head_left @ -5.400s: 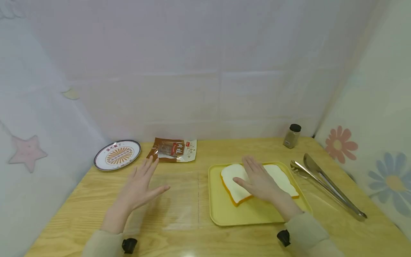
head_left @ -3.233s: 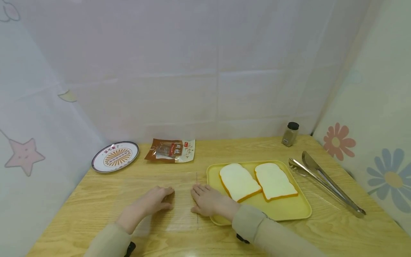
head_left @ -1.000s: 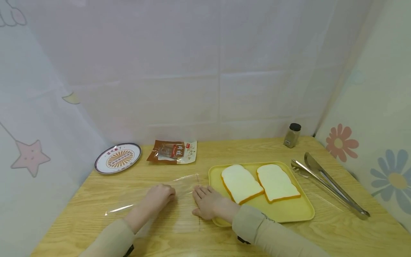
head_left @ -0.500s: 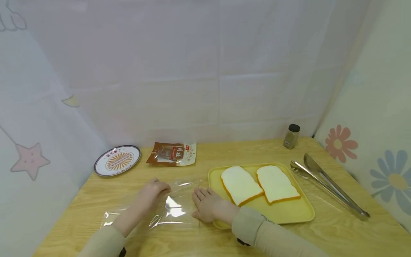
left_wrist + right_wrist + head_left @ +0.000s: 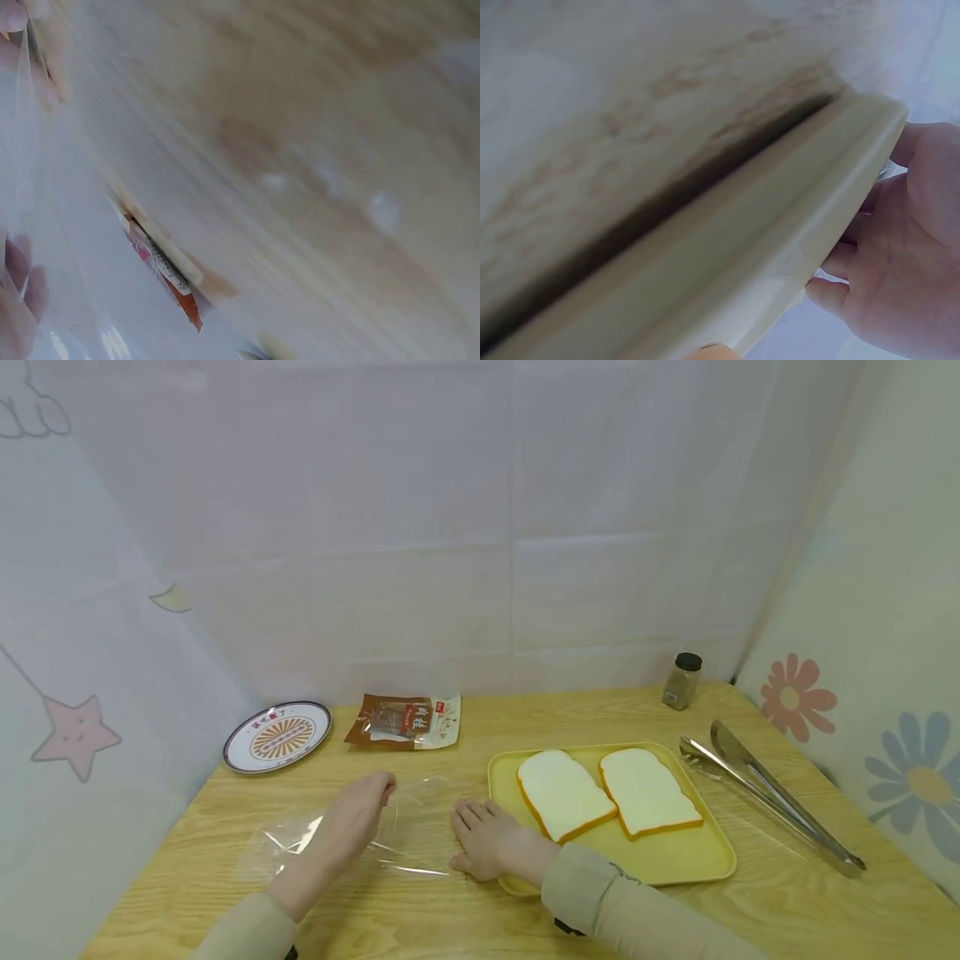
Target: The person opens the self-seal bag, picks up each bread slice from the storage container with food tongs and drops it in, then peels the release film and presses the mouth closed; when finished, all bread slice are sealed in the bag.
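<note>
My left hand (image 5: pixel 351 820) pinches a thin clear plastic film (image 5: pixel 411 839) and holds part of it up off the wooden table; whether it is a sheet or a bag I cannot tell. In the left wrist view, the film (image 5: pixel 26 142) hangs by the fingers (image 5: pixel 16 289). My right hand (image 5: pixel 486 842) rests flat with fingers extended at the film's right side, beside the yellow tray (image 5: pixel 600 864). Two slices of white bread (image 5: pixel 566 793) with orange crusts lie on that tray. The right wrist view has the tray's rim (image 5: pixel 765 217) in front of the right palm (image 5: pixel 900 247).
A patterned oval plate (image 5: pixel 277 737) leans at the back left. Near it lies a brown and white food packet (image 5: pixel 405 722). A jar with a black lid (image 5: pixel 681 681) stands at the back right. Metal tongs (image 5: pixel 772 797) lie right of the tray.
Both hands came down to the film from above the table. Over the last second my left hand has lifted it, moved slightly left, and the film has creased and shifted. The right hand stays put.
</note>
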{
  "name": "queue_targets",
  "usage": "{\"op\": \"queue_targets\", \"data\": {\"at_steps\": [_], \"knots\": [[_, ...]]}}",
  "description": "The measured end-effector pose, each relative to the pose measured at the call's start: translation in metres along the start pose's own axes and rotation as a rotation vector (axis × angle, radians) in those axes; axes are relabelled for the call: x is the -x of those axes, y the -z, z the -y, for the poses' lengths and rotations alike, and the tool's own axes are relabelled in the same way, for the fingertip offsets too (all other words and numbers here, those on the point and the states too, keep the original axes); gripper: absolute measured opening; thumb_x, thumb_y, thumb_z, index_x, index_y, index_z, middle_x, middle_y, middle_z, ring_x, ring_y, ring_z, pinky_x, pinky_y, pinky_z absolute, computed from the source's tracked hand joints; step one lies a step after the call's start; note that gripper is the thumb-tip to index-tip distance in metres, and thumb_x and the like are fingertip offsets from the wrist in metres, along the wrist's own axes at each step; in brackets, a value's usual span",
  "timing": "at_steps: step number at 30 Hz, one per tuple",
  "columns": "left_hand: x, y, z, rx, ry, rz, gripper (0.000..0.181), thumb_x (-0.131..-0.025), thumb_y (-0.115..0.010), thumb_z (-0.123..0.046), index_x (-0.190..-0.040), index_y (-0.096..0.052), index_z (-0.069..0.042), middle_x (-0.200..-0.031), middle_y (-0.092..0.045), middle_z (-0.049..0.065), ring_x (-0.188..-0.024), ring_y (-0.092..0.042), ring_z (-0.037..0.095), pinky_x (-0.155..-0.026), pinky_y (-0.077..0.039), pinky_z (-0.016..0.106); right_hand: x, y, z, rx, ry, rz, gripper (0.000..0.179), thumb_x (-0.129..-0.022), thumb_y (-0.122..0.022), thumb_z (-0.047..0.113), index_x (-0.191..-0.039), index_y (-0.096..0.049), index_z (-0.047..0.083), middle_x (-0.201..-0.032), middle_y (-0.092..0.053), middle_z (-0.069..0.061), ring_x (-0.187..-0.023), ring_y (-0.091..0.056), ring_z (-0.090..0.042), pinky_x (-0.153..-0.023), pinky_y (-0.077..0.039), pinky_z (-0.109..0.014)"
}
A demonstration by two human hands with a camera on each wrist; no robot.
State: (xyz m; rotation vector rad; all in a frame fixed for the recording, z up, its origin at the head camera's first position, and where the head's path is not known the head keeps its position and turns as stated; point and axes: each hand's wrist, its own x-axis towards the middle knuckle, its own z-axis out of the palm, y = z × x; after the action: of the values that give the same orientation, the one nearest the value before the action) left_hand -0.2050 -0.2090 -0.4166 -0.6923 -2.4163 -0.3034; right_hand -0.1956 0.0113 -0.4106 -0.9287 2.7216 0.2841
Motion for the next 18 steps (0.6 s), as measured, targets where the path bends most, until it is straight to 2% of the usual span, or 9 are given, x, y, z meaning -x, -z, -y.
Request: {"op": "queue_targets", "data": {"at_steps": [4,9,13,15,18], "knots": [[0.001,0.002,0.001,-0.01,0.005,0.047,0.014,-0.091,-0.057,-0.005,-0.103,-0.05,-0.008,-0.072,-0.052,-0.006,-0.059,-0.039,0.005,-0.052,-0.041,0.02,0.001,0.001,0.0,-0.003,0.003,-0.009,0.067,-0.096,-0.038,0.055,-0.149,-0.025,0.016,-0.157,-0.021,0.0,-0.145,-0.02,-0.015,-0.12,-0.022,-0.035],[-0.001,0.004,0.005,0.056,-0.073,0.008,0.027,-0.083,-0.069,-0.009,-0.106,-0.054,-0.008,-0.079,-0.065,-0.002,-0.058,-0.053,0.005,-0.052,-0.047,0.018,0.002,0.003,0.0,0.004,-0.003,-0.018,0.067,-0.096,-0.038,0.055,-0.149,-0.026,0.016,-0.157,-0.021,0.0,-0.145,-0.02,-0.015,-0.12,-0.022,-0.036],[0.0,0.005,0.011,0.147,-0.134,-0.006,0.032,-0.073,-0.076,-0.011,-0.099,-0.058,-0.007,-0.072,-0.058,-0.008,-0.059,-0.048,-0.002,-0.053,-0.044,0.011,0.001,0.002,0.001,0.007,-0.01,-0.011,0.068,-0.096,-0.038,0.055,-0.149,-0.025,0.015,-0.157,-0.02,0.0,-0.145,-0.02,-0.015,-0.12,-0.021,-0.036],[0.001,0.007,0.015,0.205,-0.141,0.024,0.032,-0.071,-0.077,-0.01,-0.097,-0.058,-0.006,-0.067,-0.051,-0.011,-0.057,-0.04,-0.006,-0.05,-0.039,0.009,0.0,0.001,0.001,-0.001,-0.014,-0.004,0.068,-0.096,-0.038,0.055,-0.149,-0.025,0.016,-0.157,-0.02,0.0,-0.145,-0.02,-0.015,-0.12,-0.021,-0.036],[0.003,0.012,0.021,0.275,-0.123,0.104,0.031,-0.071,-0.077,-0.009,-0.096,-0.058,-0.005,-0.067,-0.05,-0.012,-0.059,-0.038,-0.008,-0.05,-0.04,0.01,-0.006,-0.005,0.0,-0.017,-0.012,0.002,0.067,-0.096,-0.038,0.054,-0.15,-0.024,0.016,-0.158,-0.019,0.0,-0.145,-0.02,-0.016,-0.12,-0.021,-0.037]]}}
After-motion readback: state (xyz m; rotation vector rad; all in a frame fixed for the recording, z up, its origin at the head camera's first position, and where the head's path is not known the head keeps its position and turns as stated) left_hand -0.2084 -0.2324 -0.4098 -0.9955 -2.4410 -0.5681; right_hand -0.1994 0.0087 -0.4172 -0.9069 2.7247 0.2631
